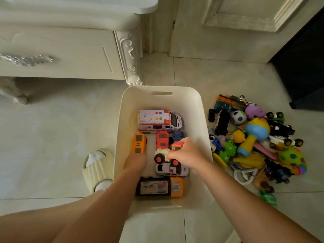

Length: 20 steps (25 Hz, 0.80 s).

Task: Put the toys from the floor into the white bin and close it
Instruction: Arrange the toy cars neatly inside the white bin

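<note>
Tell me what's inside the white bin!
Toy vehicles: an ambulance, orange bus, red truck, blue car, white car, and a buggy the right hand holds. Whatever lies under the left hand is hidden.

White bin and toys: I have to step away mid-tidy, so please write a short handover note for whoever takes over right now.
Right hand: its grip pinches a small red-wheeled truck low inside the white bin, above a white car.
Left hand: in the bin at the orange bus; fingers hidden.
Done: several vehicles, including an ambulance, lie in the bin.
Left: release the truck, move the toy pile from the floor right of the bin, then close it. No lid in view.
</note>
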Motion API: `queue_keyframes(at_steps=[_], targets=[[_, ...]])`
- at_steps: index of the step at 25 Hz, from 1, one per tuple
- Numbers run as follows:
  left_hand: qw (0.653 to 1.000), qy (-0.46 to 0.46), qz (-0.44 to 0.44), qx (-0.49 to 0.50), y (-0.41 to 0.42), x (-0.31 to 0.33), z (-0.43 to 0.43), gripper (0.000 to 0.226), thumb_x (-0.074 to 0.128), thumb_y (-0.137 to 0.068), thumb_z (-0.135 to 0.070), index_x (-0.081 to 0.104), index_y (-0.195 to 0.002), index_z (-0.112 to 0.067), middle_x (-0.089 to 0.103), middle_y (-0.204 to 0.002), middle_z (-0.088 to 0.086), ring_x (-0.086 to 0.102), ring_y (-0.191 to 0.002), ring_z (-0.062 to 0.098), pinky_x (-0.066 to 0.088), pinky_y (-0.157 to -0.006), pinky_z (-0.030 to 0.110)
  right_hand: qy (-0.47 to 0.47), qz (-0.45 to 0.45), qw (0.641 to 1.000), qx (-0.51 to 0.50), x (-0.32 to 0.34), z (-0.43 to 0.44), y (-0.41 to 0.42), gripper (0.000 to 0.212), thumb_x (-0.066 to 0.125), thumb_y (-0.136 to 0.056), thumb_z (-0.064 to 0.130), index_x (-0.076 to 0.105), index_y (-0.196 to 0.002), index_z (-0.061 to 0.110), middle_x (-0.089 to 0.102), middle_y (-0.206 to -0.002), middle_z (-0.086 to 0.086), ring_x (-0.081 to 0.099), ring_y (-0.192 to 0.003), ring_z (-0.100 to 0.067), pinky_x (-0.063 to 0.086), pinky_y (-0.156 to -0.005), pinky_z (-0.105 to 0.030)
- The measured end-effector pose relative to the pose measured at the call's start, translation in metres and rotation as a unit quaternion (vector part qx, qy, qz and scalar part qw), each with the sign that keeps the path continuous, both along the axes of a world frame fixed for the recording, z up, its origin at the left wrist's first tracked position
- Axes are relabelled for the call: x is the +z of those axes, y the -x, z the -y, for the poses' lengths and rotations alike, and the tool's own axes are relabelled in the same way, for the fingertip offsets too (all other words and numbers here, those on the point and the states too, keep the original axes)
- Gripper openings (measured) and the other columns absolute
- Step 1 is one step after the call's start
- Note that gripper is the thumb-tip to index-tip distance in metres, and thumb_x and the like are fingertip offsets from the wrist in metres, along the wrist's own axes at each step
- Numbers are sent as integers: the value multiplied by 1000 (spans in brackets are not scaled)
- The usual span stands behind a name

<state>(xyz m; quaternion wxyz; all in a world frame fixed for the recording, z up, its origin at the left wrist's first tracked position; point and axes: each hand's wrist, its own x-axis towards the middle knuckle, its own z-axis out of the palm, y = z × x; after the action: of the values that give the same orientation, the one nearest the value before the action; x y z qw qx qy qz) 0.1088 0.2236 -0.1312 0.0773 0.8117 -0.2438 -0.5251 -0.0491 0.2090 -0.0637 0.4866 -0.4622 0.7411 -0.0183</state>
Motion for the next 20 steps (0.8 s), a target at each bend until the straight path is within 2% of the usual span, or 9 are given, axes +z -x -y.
queue_keyframes(at_steps=[3, 6, 8, 11, 13, 14, 15, 17, 20], targets=[[998, 13, 7, 54, -11, 14, 2, 33, 34, -102, -14, 57, -124, -3, 58, -129, 17, 55, -117, 31, 43, -96, 34, -28, -10, 997, -70, -19, -2, -21, 91, 83, -57, 45, 38, -129, 14, 58, -113, -2, 60, -101, -22, 53, -83, -35], [991, 35, -63, 114, -17, 19, 7, 40, 33, -103, -12, 47, -140, -10, 50, -139, 15, 47, -126, 30, 37, -93, 32, -59, 7, 990, -128, -31, -7, -43, 91, 80, -54, 53, 48, -127, 10, 66, -105, -4, 63, -96, -22, 54, -85, -37], [984, 36, -80, 154, -20, 23, 6, 37, 38, -101, -19, 53, -135, -11, 54, -134, 13, 50, -122, 30, 38, -94, 34, -77, -2, 995, -58, -34, -7, -51, 84, 81, -62, 46, 46, -128, 10, 62, -114, -6, 60, -103, -24, 52, -86, -35], [985, 50, -93, 136, -23, 19, 9, 33, 32, -100, -26, 61, -100, -10, 63, -108, 14, 59, -97, 30, 45, -91, 37, -75, -2, 994, 79, -36, -9, -57, 69, 81, -70, 32, 40, -124, 17, 55, -115, -2, 55, -105, -22, 49, -82, -32], [984, 68, -93, 137, -25, 23, 14, 32, 30, -100, -22, 48, -75, -14, 56, -86, 12, 50, -74, 25, 43, -73, 33, -56, 11, 988, 146, -38, -12, -65, 60, 81, -72, 27, 42, -118, 19, 55, -115, -2, 55, -103, -21, 49, -77, -29], [981, 71, -94, 151, -27, 25, 16, 33, 31, -101, -21, 42, -70, -17, 51, -79, 9, 44, -67, 23, 39, -64, 31, -28, 13, 983, 179, -41, -16, -70, 56, 80, -73, 25, 44, -116, 19, 54, -116, -2, 56, -103, -20, 50, -78, -28], [982, 74, -85, 150, -28, 29, 18, 34, 31, -101, -20, 39, -69, -18, 46, -76, 7, 40, -65, 22, 35, -60, 30, 10, 10, 979, 205, -44, -19, -76, 53, 78, -75, 22, 46, -117, 18, 50, -118, -2, 55, -104, -21, 50, -82, -29], [987, 64, -74, 124, -27, 30, 17, 33, 30, -101, -19, 42, -70, -18, 45, -77, 7, 41, -72, 22, 34, -64, 31, 83, -14, 970, 229, -51, -25, -83, 46, 73, -79, 14, 48, -118, 15, 42, -121, -3, 52, -101, -19, 48, -87, -28], [988, 86, -82, 103, -23, 30, 15, 34, 29, -99, -24, 59, -94, -10, 55, -90, 11, 47, -80, 23, 39, -74, 33, 123, -78, 954, 261, -63, -36, -76, 39, 66, -84, 10, 47, -117, 16, 41, -123, -6, 51, -96, -19, 50, -85, -29]])
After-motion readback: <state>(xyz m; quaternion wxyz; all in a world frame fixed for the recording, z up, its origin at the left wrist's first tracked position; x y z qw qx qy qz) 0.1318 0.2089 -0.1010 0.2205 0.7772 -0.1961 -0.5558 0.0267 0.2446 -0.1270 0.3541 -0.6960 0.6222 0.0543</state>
